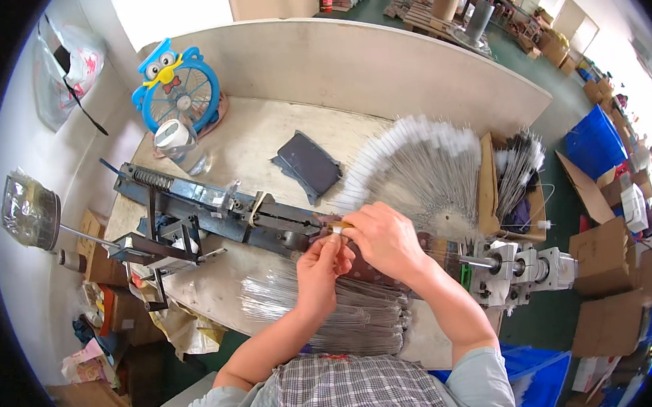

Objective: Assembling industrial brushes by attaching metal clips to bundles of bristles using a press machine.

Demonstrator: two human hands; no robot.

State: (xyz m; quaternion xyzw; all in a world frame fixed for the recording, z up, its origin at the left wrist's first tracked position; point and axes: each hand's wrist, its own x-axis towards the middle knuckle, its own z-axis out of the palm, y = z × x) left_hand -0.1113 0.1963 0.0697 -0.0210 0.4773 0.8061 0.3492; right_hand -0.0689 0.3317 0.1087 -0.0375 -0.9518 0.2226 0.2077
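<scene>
Close together at the right end of a long dark metal fixture [268, 226], my two hands meet over the table. The fingers of my left hand [321, 272] are pinched near a small white piece [337, 231], partly covered by the fingertips. My right hand [385, 237] is closed just above and to the right, beside a small yellowish-brown part [338, 224] at the fixture's tip. What exactly each pinch holds is too small to make out. Below the hands lies a bundle of thin metal wires [363, 320]. Beyond them, thin wire brushes [420, 160] with white bristle ends lie fanned out.
A folded dark cloth [309, 164] lies behind the fixture. Back left stand a blue fan [184, 100] and a clear plastic jar [180, 141]. At right are a cardboard box [489, 186] of brushes and a shafted metal machine [520, 266]. A low partition [377, 66] borders the table.
</scene>
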